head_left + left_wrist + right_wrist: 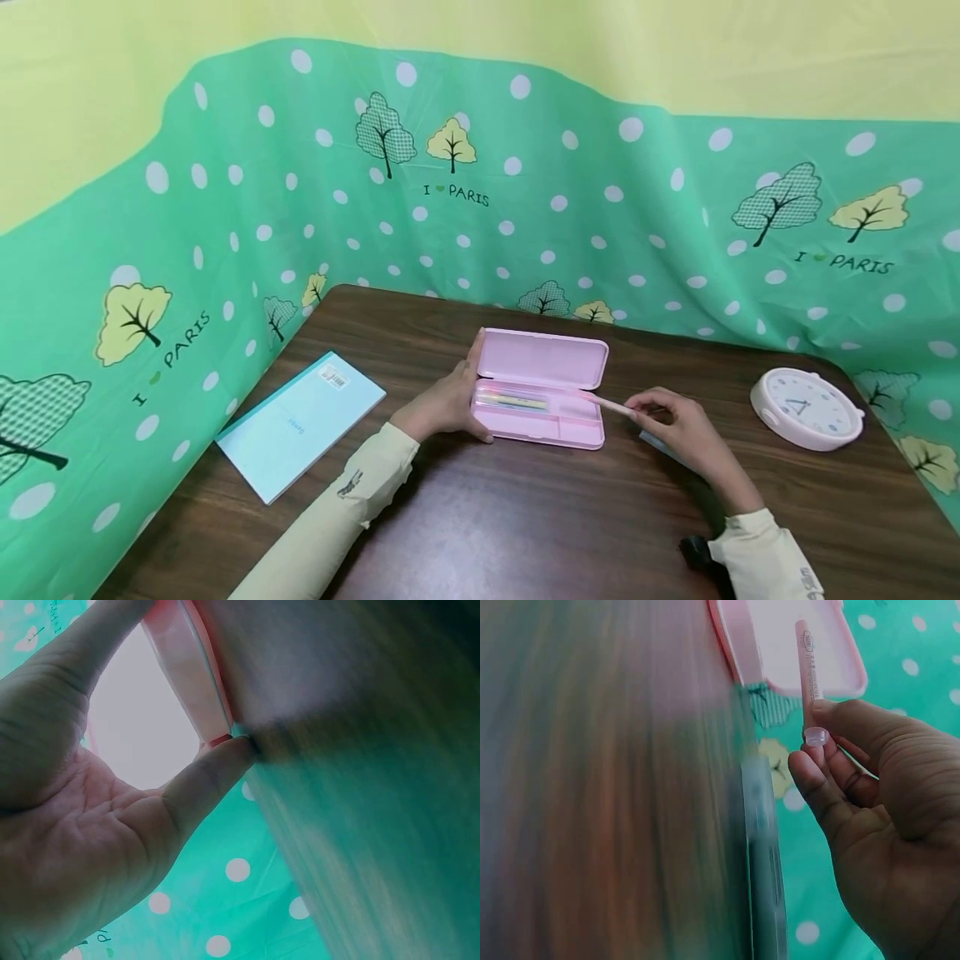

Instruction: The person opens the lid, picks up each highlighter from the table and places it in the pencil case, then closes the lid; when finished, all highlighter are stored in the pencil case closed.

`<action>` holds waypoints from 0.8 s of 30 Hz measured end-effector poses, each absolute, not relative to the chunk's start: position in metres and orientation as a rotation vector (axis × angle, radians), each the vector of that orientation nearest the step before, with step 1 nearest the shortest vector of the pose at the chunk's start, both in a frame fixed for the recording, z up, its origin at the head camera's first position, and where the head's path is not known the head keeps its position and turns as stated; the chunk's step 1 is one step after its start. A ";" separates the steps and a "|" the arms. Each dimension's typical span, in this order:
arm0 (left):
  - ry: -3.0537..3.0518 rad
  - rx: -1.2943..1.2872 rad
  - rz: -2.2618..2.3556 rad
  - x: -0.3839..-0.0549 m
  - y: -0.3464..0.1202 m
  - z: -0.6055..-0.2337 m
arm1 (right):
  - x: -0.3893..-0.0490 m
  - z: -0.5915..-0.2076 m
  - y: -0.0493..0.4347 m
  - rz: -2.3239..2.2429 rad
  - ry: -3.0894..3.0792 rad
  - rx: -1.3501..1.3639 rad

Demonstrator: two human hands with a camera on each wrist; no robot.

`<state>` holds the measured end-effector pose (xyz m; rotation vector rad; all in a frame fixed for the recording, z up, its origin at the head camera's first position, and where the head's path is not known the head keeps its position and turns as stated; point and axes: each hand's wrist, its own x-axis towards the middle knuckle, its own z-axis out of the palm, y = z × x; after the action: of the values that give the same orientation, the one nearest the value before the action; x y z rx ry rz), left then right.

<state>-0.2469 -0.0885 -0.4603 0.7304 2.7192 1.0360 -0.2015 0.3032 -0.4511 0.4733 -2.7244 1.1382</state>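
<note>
I see my right hand (678,425) nearest me, its fingers curled and pinching a pink pen (609,405) whose tip reaches over the right end of the open pink pencil case (538,414). My left hand (447,403) grips the case's left end, thumb at the front edge, fingers spread up against the raised lid. The case sits mid-table (480,517), coloured pens lying inside. Farther off, a blue notebook (300,425) lies left, a white clock (806,408) right.
</note>
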 end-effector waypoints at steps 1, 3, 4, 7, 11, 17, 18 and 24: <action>2.717 0.723 1.034 -0.246 -0.088 -0.459 | -0.204 -0.451 0.299 1.148 -2.730 0.480; 2.711 0.725 1.041 -0.248 -0.089 -0.460 | -0.209 -0.449 0.290 1.181 -2.737 0.495; 2.709 0.731 1.051 -0.249 -0.089 -0.462 | -0.211 -0.449 0.285 1.193 -2.737 0.508; 2.717 0.753 1.051 -0.251 -0.090 -0.465 | -0.217 -0.448 0.271 1.222 -2.753 0.545; 2.747 0.773 1.020 -0.256 -0.090 -0.475 | -0.222 -0.450 0.255 1.264 -2.762 0.607; 2.715 0.714 1.021 -0.238 -0.086 -0.445 | -0.228 -0.452 0.236 1.303 -2.746 0.666; 2.717 0.711 1.012 -0.237 -0.086 -0.443 | -0.229 -0.452 0.233 1.307 -2.740 0.683; 2.714 0.704 1.008 -0.233 -0.086 -0.439 | -0.234 -0.455 0.216 1.373 -2.719 0.753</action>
<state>-0.2330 -0.0862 -0.4394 0.7044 2.7144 1.0082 -0.2339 0.2160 -0.4550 0.7528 -2.7192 1.3726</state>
